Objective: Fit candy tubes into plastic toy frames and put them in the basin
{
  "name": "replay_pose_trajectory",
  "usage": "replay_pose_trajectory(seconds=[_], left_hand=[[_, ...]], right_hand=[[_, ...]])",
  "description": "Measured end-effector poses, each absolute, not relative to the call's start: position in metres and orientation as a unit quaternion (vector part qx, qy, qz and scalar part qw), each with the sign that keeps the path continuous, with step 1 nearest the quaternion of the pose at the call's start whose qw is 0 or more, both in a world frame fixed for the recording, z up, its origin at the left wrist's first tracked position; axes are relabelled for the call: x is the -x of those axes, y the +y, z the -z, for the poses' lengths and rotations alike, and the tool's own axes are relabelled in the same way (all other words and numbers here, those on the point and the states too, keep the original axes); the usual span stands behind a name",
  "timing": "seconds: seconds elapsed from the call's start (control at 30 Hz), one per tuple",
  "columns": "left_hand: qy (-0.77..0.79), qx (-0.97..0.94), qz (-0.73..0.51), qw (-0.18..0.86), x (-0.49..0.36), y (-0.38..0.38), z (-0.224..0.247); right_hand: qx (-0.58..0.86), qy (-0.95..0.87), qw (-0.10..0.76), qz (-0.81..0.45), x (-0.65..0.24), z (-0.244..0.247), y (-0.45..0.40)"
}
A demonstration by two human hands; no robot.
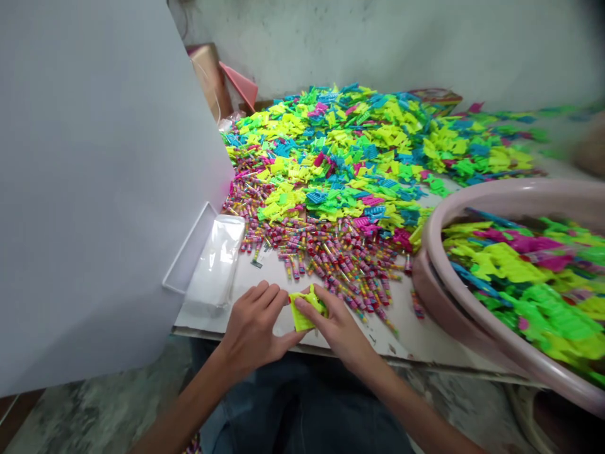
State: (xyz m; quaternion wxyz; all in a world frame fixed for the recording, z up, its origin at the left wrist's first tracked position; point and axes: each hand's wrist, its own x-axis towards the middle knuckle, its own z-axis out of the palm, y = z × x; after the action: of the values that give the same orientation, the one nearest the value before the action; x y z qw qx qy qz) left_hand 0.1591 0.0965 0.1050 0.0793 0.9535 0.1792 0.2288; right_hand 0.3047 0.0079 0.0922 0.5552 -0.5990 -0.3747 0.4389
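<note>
My right hand (341,328) is closed around a bright yellow plastic toy piece (302,320), thumb lying across its top. The piece has a flat square part and a knobby upper end. My left hand (255,325) is beside it with curled fingers and its thumb stretched toward the piece's lower edge. A tiny red bit shows at the left fingertips; what it belongs to is hidden. Just beyond the hands lies a spread of small candy-filled tubes (331,252) with pink wrappers. A stack of clear plastic bags (215,261) lies left of my left hand.
A large heap of yellow, green, blue and pink plastic pieces (340,145) covers the back of the table (401,337). A pink tub (428,277) of similar pieces stands at right. A tall white panel (104,189) blocks the left side. A blurred shape is at the far right edge.
</note>
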Motion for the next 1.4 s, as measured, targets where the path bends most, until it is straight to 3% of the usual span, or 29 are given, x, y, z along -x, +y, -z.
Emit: replay_pose_trajectory(seconds=[0.33,0.57,0.63,0.73,0.8,0.87,1.07,1.2,1.4], left_hand=[[0.19,-0.938,-0.255,0.135,-0.172,0.087,-0.091],[0.197,-0.927,-0.286,0.142,-0.188,0.093,-0.092],[0.21,-0.919,-0.291,0.164,-0.196,0.102,-0.088],[0.246,-0.899,-0.317,0.175,-0.211,0.125,-0.074],[0.257,-0.903,-0.312,0.142,-0.222,0.143,-0.062],[0.26,-0.925,-0.262,0.089,-0.233,0.16,-0.051],[0.236,-0.959,-0.154,-0.004,-0.26,0.178,-0.045],[0.229,-0.961,-0.15,-0.026,-0.272,0.18,-0.047],[0.236,-0.954,-0.182,-0.036,-0.275,0.188,-0.04]], right_hand=[[0.628,-0.344,0.562,-0.414,-0.315,-0.084,0.007],[0.595,-0.316,0.528,-0.518,-0.352,-0.093,-0.005],[0.605,-0.3,0.562,-0.479,-0.368,-0.1,-0.01],[0.582,-0.208,0.692,-0.372,-0.394,-0.109,-0.018],[0.532,-0.167,0.775,-0.297,-0.406,-0.109,-0.021],[0.511,-0.175,0.8,-0.26,-0.41,-0.102,-0.02],[0.612,-0.337,0.666,-0.262,-0.404,-0.077,0.014],[0.737,-0.48,0.468,-0.087,-0.432,-0.075,0.062],[0.775,-0.514,0.369,-0.003,-0.47,-0.063,0.125]])
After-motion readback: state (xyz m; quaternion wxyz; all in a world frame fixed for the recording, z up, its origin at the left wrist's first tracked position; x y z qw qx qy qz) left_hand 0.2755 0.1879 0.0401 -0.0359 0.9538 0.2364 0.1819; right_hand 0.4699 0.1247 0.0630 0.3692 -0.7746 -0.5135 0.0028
